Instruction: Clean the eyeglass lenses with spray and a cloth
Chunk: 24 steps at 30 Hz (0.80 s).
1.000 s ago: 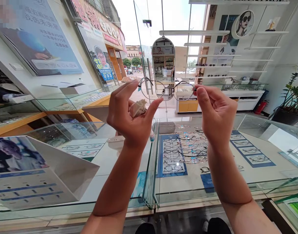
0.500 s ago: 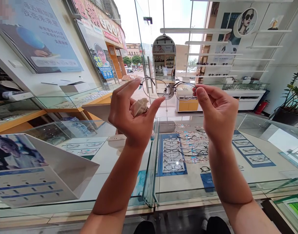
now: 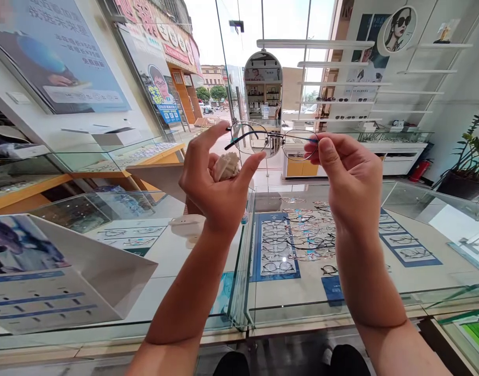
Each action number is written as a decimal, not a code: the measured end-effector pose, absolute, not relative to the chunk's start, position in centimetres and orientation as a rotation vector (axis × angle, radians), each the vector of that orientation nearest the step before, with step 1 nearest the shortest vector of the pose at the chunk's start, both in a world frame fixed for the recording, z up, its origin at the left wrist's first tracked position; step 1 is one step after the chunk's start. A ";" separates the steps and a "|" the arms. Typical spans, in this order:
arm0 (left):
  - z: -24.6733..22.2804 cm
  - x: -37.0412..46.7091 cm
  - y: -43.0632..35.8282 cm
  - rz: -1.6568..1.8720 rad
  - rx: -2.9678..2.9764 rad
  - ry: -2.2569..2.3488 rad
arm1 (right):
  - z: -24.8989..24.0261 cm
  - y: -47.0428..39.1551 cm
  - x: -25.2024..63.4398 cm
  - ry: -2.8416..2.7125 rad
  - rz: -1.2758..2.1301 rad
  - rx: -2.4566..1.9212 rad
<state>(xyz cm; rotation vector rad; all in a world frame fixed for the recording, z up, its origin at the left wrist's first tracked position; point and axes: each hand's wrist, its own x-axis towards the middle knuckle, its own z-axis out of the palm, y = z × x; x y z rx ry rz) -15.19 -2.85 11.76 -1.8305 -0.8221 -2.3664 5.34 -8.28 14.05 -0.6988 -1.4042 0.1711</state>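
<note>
A pair of thin dark-rimmed eyeglasses (image 3: 276, 136) is held up level in front of me, above the glass counter. My left hand (image 3: 215, 196) has its forefinger at the left outer edge of the frame and its thumb under the left lens. A crumpled beige cloth (image 3: 225, 167) is tucked in the same palm under the curled fingers. At the other end, my right hand (image 3: 352, 177) pinches the right side of the frame between thumb and fingers. One dark temple arm shows slanting across the left lens.
Below the hands, a glass display case (image 3: 310, 297) holds many frames (image 3: 310, 230) in rows. On the left stand a desk calendar (image 3: 47, 297) and another glass case. An oval mirror (image 3: 263, 89) faces me, with white wall shelves (image 3: 337, 83) and a potted plant (image 3: 468, 162) to its right.
The eyeglasses have turned slightly, so a temple arm now slants across the left lens. My left hand has shifted a little to the right; both hands keep their hold.
</note>
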 end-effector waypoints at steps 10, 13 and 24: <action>12.4 -14.4 -2.5 -2.447 -1.793 -0.570 | 14.1 -8.4 5.4 -1.418 0.151 -0.761; 12.5 -14.4 -2.4 -2.458 -1.832 -0.605 | 14.2 -8.4 5.5 -1.430 0.126 -0.794; 13.0 -14.3 -2.6 -2.576 -1.923 -0.510 | 14.0 -8.0 5.5 -1.443 0.117 -0.774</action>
